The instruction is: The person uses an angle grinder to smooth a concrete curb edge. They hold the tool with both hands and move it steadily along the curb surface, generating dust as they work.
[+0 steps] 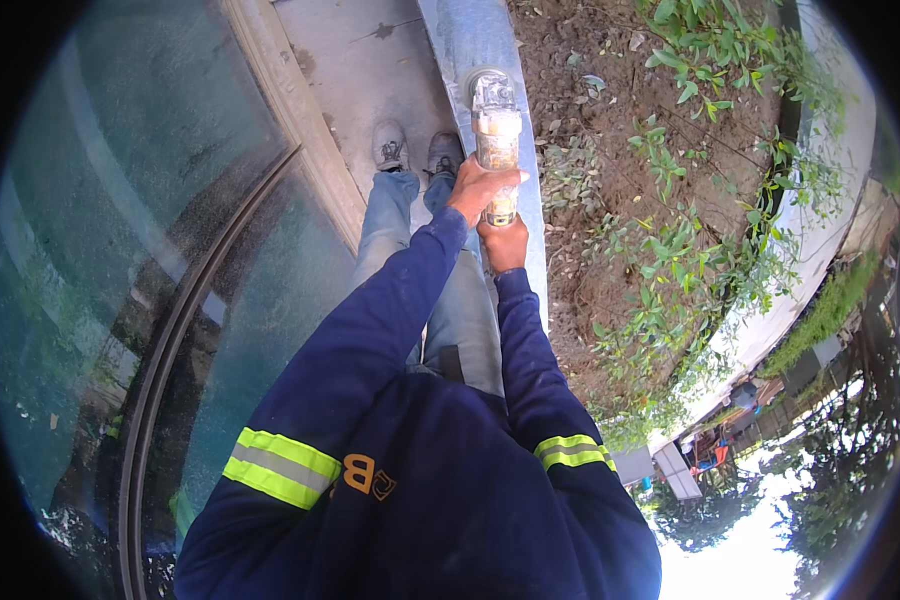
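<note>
Apparently at the surfacing step: holding a dusty power tool [498, 147] lengthwise over the ledge [470, 35], with contact at the head impossible to tell. Gripping the tool's middle over the ledge with the left hand [482, 187], its rear with the right hand [505, 244], both with curled, closed fingers. Probably calls next for steady two-handed guiding along the ledge.

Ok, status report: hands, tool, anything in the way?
Left hand around power tool, right hand gripping its rear. Tool head over grey ledge, contact unclear. Leafy plants right of ledge.
</note>
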